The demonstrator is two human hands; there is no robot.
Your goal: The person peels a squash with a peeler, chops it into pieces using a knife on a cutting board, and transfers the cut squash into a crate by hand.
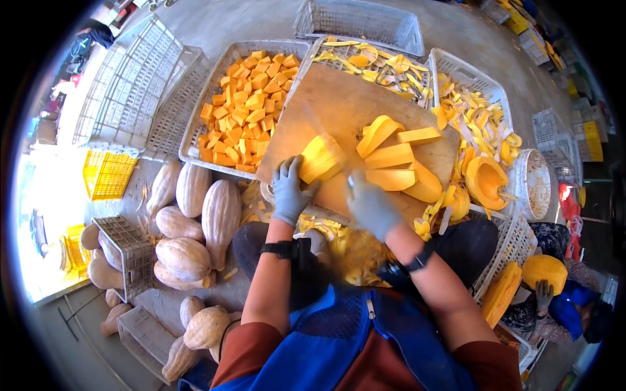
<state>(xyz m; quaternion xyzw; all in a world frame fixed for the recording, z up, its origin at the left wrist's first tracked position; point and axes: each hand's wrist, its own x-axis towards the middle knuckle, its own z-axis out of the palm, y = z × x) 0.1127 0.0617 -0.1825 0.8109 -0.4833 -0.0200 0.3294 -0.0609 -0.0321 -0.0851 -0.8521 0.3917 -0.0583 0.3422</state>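
My left hand (291, 190), in a grey glove, presses its fingers against the left end of a group of orange pumpkin slices (321, 159) on the wooden board (313, 98). My right hand (373, 203), gloved too and smeared by motion, is closed around a knife handle near the board's lower edge. The blurred knife blade (319, 124) reaches up and left across the pumpkin slices. Several thick pumpkin pieces (390, 157) lie on the board to the right. Left of the board, a white crate (189, 140) holds orange pumpkin cubes (244, 104).
Crates of peelings (479, 124) stand behind and right of the board. A white bucket (531, 186) is at the right. Whole pumpkins (222, 215) lie on the floor at left. At lower right, a co-worker's gloved hand (544, 294) touches a peeled pumpkin (544, 272).
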